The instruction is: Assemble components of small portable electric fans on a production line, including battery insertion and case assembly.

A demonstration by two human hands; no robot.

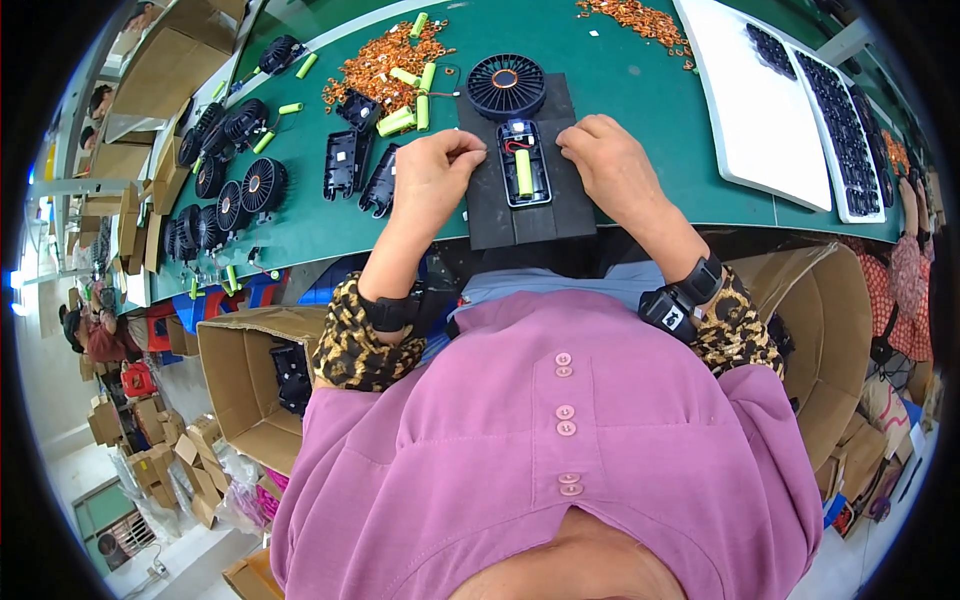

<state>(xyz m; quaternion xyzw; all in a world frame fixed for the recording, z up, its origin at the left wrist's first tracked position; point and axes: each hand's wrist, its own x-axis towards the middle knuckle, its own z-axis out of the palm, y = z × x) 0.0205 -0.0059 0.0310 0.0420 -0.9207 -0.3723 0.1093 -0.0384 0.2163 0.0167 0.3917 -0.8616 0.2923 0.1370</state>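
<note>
Green work table (660, 115), with a black mat (500, 228) at its near edge as the reference point. On the mat: an opened handle casing (541, 185), long axis running toward the person, its hollow side up. Inside it lies one light-green cell (524, 173), with red wires (518, 146) at the far end. A round black fan head (506, 86) sits at the far end of the mat, just beyond the casing and apparently joined to it.

Left hand (438, 165) at the mat's left edge, fingers curled, thumb and forefinger drawn together beside the casing. Right hand (606, 160) at the mat's right side, fingers bent inward, tips close together. Cannot tell whether either pinches anything small; both stand clear of the casing.

Left of the mat, near the left hand: two black shells (342, 165) (380, 184). Beyond these, left of the mat's far end, several loose green cells (424, 112) lie against a heap of small orange rings (372, 68). Farther left of the mat, a cluster of black fans (262, 184), with more cells among them.

Well right of the mat: a white foam board (765, 110); past it, rows of black parts (838, 130) in a white tray (862, 219). A second orange heap (645, 25) lies beyond the mat, to the right.
</note>
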